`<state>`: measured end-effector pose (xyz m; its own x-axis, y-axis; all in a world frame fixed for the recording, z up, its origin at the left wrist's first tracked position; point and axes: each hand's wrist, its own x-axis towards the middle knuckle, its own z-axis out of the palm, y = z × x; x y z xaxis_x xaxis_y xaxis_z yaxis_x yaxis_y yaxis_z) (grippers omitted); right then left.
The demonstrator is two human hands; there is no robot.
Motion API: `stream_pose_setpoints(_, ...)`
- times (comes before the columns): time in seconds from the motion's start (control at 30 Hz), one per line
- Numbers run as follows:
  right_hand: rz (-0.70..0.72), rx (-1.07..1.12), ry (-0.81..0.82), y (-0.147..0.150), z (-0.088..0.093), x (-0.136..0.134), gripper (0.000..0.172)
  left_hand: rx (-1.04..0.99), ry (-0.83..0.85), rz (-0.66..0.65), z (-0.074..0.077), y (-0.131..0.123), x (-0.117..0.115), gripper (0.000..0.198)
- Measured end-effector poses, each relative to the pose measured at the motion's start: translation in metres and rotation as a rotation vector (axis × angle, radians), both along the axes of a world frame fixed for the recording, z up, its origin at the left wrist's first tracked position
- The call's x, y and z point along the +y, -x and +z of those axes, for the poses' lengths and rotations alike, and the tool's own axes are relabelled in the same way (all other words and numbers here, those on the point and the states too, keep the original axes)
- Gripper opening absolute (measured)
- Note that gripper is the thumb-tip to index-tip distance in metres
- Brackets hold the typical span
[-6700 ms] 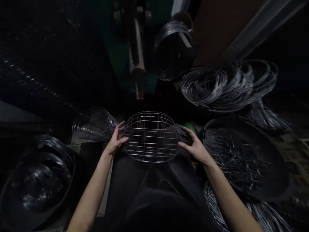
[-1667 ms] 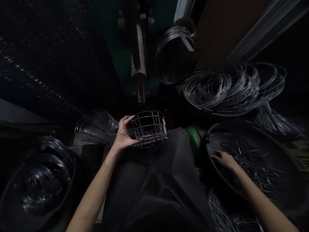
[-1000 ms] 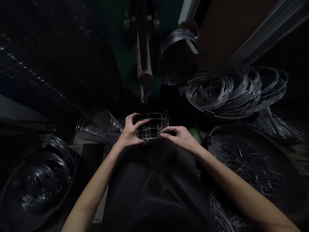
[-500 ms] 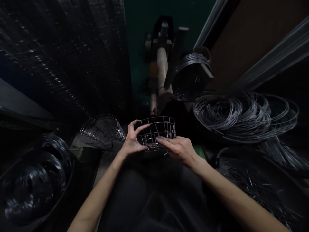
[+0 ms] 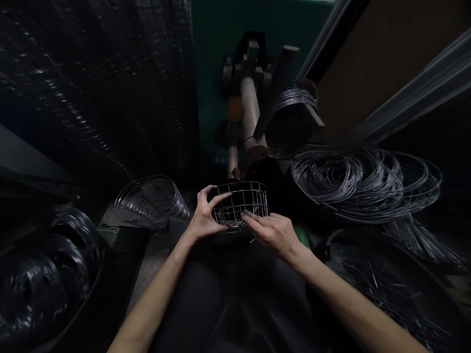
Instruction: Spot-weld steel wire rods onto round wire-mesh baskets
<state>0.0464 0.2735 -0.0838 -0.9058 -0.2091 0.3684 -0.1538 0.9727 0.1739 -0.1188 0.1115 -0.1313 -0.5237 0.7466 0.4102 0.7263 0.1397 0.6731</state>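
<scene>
A round wire basket [image 5: 248,197] of crossed metal rods is held in front of me, tilted below the machine's lower rod. My left hand [image 5: 206,215] grips its left side, thumb low and fingers spread along the upper part. At the lower right of the basket, my right hand [image 5: 272,231] is closed, its fingertips against the wires. A short piece of wire [image 5: 253,240] sticks out beneath the right fingers. The rest of that wire is hidden by the hand.
Ahead stands a green machine [image 5: 211,59] with a thick metal arm [image 5: 250,108]. Stacked wire rings [image 5: 154,198] lie left of the basket, with shiny coils [image 5: 47,279] nearer. Rightward are loose wire hoops [image 5: 368,181] and a dark tub [image 5: 342,235] of short wires.
The view has shifted slightly, so the machine and basket sit a little lower. Both hands keep nearly the same hold on the basket.
</scene>
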Motion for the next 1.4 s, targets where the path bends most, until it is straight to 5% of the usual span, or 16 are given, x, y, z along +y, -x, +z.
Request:
stream_pose_setpoints(1.0,-0.111,-0.038,0.039,0.029,0.014,0.002,0.03,-0.079,0.0,-0.074,0.01,0.032,0.013,0.084)
stream_pose_setpoints(1.4,-0.277,-0.113,0.136,0.044,0.021,0.006,0.03,-0.116,0.007,-0.033,0.017,0.046,0.02,0.084)
